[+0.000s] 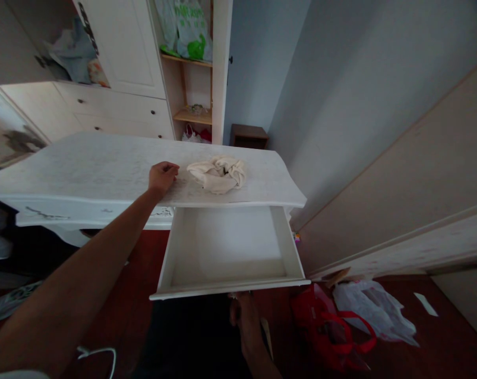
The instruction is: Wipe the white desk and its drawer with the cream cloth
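My left hand (162,176) rests on the white tabletop (84,168), fingers curled under in a loose fist, with nothing visible in it. A crumpled cream cloth (218,173) lies on the top just right of that hand, not touching it. Below the tabletop's edge a white drawer (228,287) stands pulled out and looks empty. My right hand (240,310) is under the drawer's front edge, fingers closed around the hidden front or handle.
A white wardrobe (123,47) with shelves and plastic bags stands behind the table. A dark small cabinet (249,136) sits in the corner. A red bag (329,329) and a white plastic bag (373,310) lie on the dark floor at right, beside a leaning pale board (420,173).
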The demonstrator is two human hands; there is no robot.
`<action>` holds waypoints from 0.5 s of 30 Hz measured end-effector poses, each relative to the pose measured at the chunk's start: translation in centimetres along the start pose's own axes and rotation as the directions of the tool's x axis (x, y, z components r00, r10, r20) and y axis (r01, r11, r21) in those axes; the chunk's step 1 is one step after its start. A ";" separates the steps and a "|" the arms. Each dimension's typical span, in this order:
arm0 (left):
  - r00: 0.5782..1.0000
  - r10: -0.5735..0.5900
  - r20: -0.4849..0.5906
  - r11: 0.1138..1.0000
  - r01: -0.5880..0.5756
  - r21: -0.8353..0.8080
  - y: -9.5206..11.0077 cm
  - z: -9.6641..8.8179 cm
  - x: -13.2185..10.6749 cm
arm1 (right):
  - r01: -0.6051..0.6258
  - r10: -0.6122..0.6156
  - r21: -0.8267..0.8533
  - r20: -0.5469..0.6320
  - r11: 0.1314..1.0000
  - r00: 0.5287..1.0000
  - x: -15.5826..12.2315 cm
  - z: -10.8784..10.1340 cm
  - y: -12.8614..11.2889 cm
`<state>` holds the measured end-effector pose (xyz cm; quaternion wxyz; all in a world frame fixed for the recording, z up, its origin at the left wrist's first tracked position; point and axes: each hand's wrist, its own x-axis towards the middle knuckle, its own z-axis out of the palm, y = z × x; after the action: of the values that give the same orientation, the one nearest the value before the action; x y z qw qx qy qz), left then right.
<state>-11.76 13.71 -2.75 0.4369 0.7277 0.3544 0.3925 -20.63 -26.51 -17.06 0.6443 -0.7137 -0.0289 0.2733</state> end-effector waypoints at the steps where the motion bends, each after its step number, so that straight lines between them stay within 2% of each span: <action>1: 1.000 -0.010 -0.001 1.000 0.010 0.004 0.0 0.0 0.0 | 0.000 0.000 0.002 0.000 1.000 1.000 0.0 -0.1 0.1; 9: 1.000 -0.003 -0.013 1.000 0.002 -0.023 0.5 -0.1 -0.4 | -0.010 0.009 0.035 0.015 0.999 1.000 0.3 -0.5 0.6; 15: 1.000 0.017 -0.017 1.000 -0.017 -0.013 0.4 -0.1 -0.4 | -0.054 0.049 0.058 0.074 0.997 0.996 0.4 -1.5 0.9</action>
<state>-11.96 13.29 -2.40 0.4355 0.7244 0.3491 0.4047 -19.91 -27.81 -18.00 0.6567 -0.6840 -0.0257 0.3164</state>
